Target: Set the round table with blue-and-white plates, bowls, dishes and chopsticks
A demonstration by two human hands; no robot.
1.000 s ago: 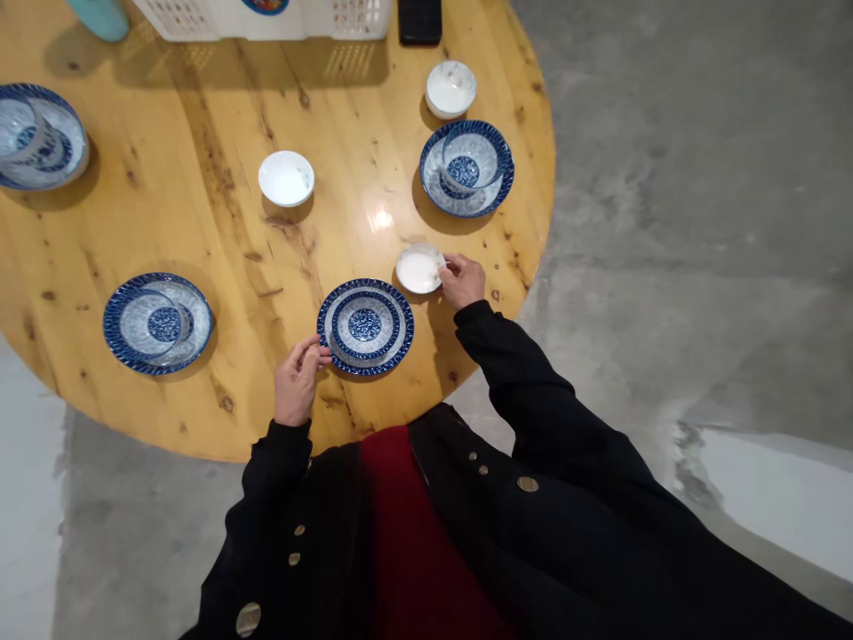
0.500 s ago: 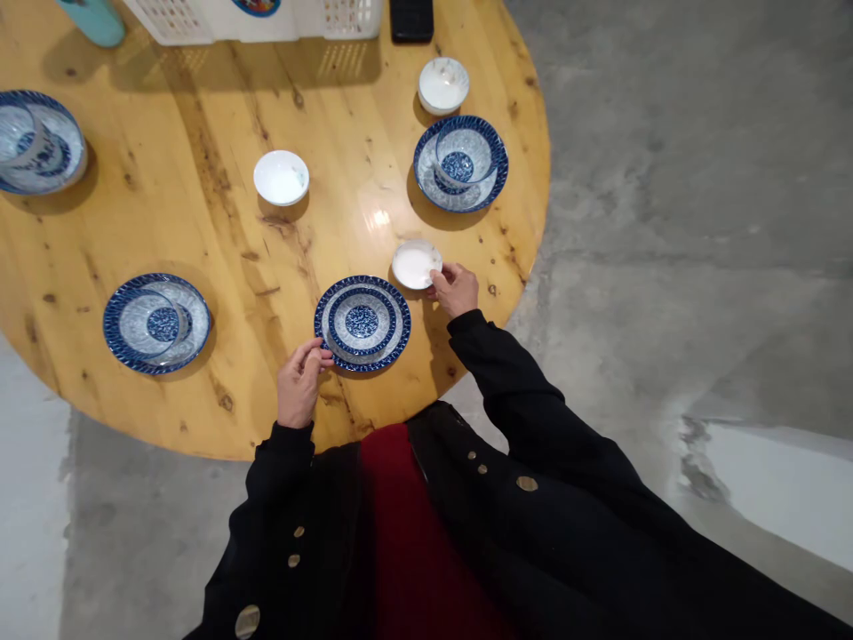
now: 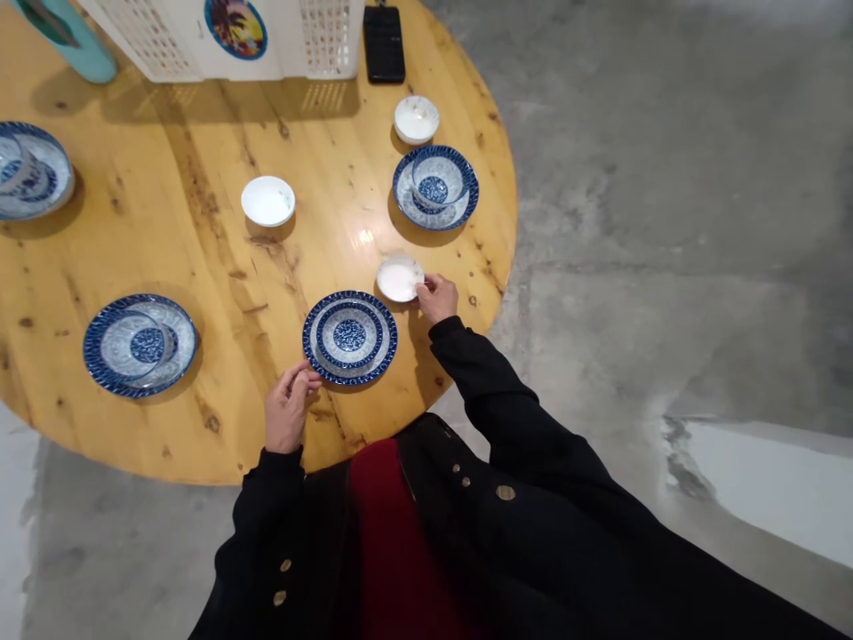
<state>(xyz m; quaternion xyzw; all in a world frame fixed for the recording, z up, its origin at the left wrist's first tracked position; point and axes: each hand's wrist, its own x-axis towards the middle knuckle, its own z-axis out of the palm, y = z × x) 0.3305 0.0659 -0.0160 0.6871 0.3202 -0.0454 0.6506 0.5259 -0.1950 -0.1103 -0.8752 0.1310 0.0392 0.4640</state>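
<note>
Thumb and fingers of my right hand (image 3: 438, 300) pinch the right rim of a small white dish (image 3: 400, 277). This dish sits just beyond the upper right edge of a blue-and-white plate (image 3: 312, 342). On that plate rests a smaller patterned piece, perhaps a clear bowl (image 3: 349, 335) over the pattern. My left hand (image 3: 286, 413) is at the plate's lower left rim, its curled fingers and thumb closed at the edge. Further left stands another blue-rimmed plate (image 3: 181, 360) with a clear bowl (image 3: 123, 345) on it.
Beyond lie a white bowl (image 3: 267, 201), another white bowl (image 3: 417, 119), and blue-rimmed plates (image 3: 466, 209) (image 3: 57, 164) bearing bowls. A white basket (image 3: 280, 53), black phone (image 3: 385, 44) and teal object (image 3: 90, 58) stand at the back. The round wooden table (image 3: 227, 418) ends near my body.
The camera view has shifted, showing more of the basket and phone. Both hands keep nearly the same places at the small dish and the plate.
</note>
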